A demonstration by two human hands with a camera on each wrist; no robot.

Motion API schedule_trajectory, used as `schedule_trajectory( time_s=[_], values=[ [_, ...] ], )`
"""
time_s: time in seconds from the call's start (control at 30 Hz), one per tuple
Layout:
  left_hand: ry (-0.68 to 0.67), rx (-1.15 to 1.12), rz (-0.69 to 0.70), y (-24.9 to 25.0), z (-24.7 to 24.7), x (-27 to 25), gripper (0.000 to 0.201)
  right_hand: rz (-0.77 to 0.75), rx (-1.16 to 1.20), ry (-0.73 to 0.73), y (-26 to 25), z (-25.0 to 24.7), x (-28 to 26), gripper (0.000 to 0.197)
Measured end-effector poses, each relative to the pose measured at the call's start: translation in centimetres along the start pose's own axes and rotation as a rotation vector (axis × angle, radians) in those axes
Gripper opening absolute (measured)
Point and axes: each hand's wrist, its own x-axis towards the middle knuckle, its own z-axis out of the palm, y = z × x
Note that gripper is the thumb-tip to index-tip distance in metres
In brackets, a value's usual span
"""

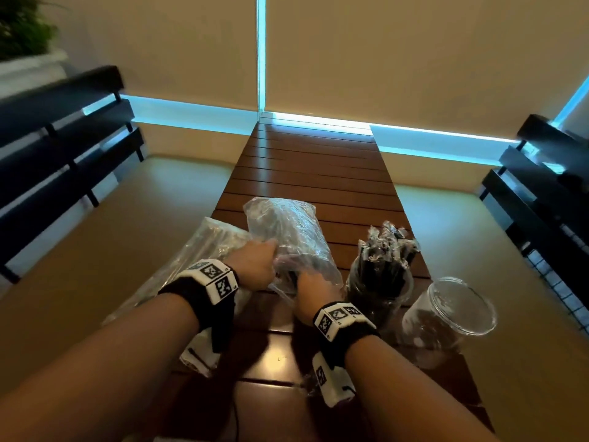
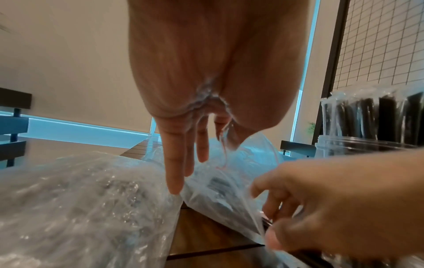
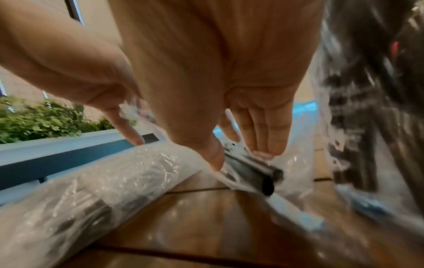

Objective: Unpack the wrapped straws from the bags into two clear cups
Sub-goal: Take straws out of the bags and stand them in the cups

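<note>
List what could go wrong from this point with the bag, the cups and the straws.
1. The right hand reaches into the crinkled clear plastic bag of black straws close beside the clear cup packed with wrapped black straws; a pull could knock that cup over.
2. The empty clear plastic cup sits near the edge of the brown slatted wooden table and could be nudged off.
3. The left hand pinches only thin film, which may slip.

Far slatted table (image 1: 314,161) lies bare; bags (image 1: 287,237) and cups (image 1: 459,311) crowd the near end.
</note>
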Motion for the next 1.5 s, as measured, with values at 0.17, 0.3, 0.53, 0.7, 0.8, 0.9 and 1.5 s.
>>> schedule_trajectory(
  time_s=[0.17,0.3,0.53,0.7,0.8,0.9,1.5],
  values=[
    [-0.024,-0.062,0.042,-0.9,0.1,0.3,0.027,0.091,0.080,0.051,0.0,2.2,1.8,0.052],
    [-0.041,-0.096,0.087,-0.7,-0.3,0.0,0.021,0.142,0.226,0.052,-1.0,0.0,2.2,0.034],
    [-0.078,-0.146,0.151,-0.7,-1.2,-0.1,0.019,0.054,0.114,-0.094,-2.6,-4.2,2.4,0.038],
    [-0.078,-0.141,0.159,-1.1,-1.1,-0.2,0.014,0.075,0.040,-0.307,-2.7,1.4,8.2,0.027],
    [-0.067,-0.146,0.155,-1.3,-1.0,-0.1,0.013,0.069,0.073,-0.169,-3.5,-0.6,5.6,0.038],
    [-0.058,-0.157,0.153,-1.3,-1.0,0.0,0.013,0.006,0.049,-0.108,-2.5,-2.3,3.1,0.035],
    [-0.074,-0.273,0.175,-2.7,-1.7,-0.8,0.025,0.242,0.636,-0.290,-2.5,-0.3,7.7,0.028]
  ],
)
